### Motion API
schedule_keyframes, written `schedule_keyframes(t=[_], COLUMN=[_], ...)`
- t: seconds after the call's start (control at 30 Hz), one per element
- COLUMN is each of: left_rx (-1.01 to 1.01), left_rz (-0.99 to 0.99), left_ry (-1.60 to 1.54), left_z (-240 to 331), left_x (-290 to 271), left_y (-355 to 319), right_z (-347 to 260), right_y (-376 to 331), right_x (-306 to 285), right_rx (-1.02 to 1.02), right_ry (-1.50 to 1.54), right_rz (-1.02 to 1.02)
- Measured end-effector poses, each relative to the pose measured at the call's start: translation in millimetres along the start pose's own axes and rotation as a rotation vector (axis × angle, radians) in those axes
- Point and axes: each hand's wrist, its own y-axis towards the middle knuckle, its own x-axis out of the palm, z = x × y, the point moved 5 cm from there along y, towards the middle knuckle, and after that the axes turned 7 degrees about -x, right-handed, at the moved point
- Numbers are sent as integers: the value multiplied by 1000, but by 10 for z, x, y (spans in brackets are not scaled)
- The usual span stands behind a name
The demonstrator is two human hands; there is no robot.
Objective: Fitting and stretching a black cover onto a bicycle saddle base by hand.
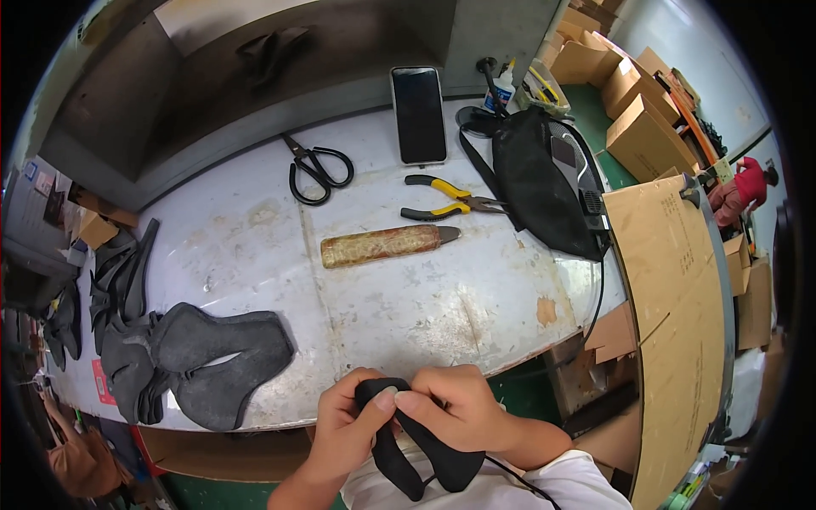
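Close to my body at the table's front edge, my left hand (353,416) and my right hand (459,406) both pinch a black, curved fabric-like piece (446,455). My thumbs press together at its top, and its two ends hang down apart. What kind of article it is, I cannot tell. Left of my hands lies a stack of dark grey cut pieces (221,387) with rounded lobes and a slit. Beyond my hands rests a knife (382,246) with a tape-wrapped handle and a short blade. Farther off are yellow-and-black pliers (450,200) and black-handled scissors (314,170).
A phone (419,115) stands at the back beside a glue bottle (501,87). The black bag (544,183) lies at the right with a cable hanging over the edge. More dark pieces (123,276) pile up at the left. A cardboard sheet (671,340) and boxes flank the right; another person (744,194) is far off.
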Motion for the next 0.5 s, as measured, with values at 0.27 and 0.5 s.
schedule_keyframes(t=[0.27,0.5], left_rx=[-30,-32], left_rz=[-3,-117], left_ry=[128,-51], left_z=[35,185], left_x=[4,84], left_y=[13,-4], right_z=[76,148], right_y=[-42,35], right_x=[-42,-25], right_rx=[76,-217], right_ry=[232,45], right_rz=[11,69])
